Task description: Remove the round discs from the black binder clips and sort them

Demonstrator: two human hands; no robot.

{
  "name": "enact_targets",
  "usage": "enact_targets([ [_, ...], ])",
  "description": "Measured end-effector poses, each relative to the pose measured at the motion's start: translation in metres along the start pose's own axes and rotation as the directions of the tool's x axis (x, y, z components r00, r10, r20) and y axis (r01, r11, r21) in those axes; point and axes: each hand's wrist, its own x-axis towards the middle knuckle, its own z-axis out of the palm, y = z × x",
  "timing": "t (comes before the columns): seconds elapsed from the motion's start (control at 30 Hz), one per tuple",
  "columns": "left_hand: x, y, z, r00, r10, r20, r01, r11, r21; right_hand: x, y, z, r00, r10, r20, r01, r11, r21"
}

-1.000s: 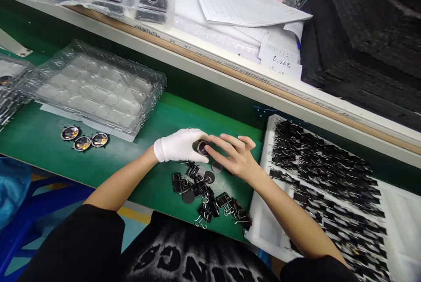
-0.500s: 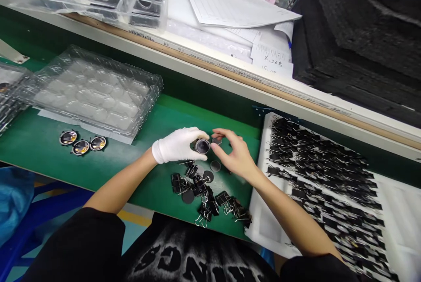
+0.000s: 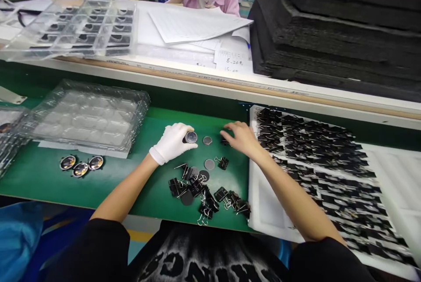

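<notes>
My left hand (image 3: 171, 142), in a white glove, grips a small round black lens part (image 3: 190, 137) just above the green mat (image 3: 42, 172). My bare right hand (image 3: 241, 138) lies palm down to its right, fingers spread over a small black binder clip (image 3: 225, 142) on the mat. A grey disc (image 3: 207, 141) lies between the two hands, and another grey disc (image 3: 209, 164) sits a little nearer me. A loose pile of black binder clips (image 3: 205, 194) lies on the mat below the hands.
A white tray (image 3: 263, 198) packed with rows of black binder clips fills the right. Clear blister trays (image 3: 85, 115) are stacked at left, with three shiny round parts (image 3: 81, 164) in front. Papers, more trays and black foam stacks sit on the raised shelf; a person in pink sits beyond.
My right hand has left the lens part and moved right, flattening over a clip on the mat. The left hand still holds the part. The camera has tilted upward.
</notes>
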Motion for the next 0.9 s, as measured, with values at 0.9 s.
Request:
enact_targets([
  [0.9,0.039,0.031,-0.025,0.864,-0.099,0.494,0.448,-0.302,-0.842,-0.001,-0.032,0.008,0.972,-0.102,-0.213,0.237,0.441,0.866],
])
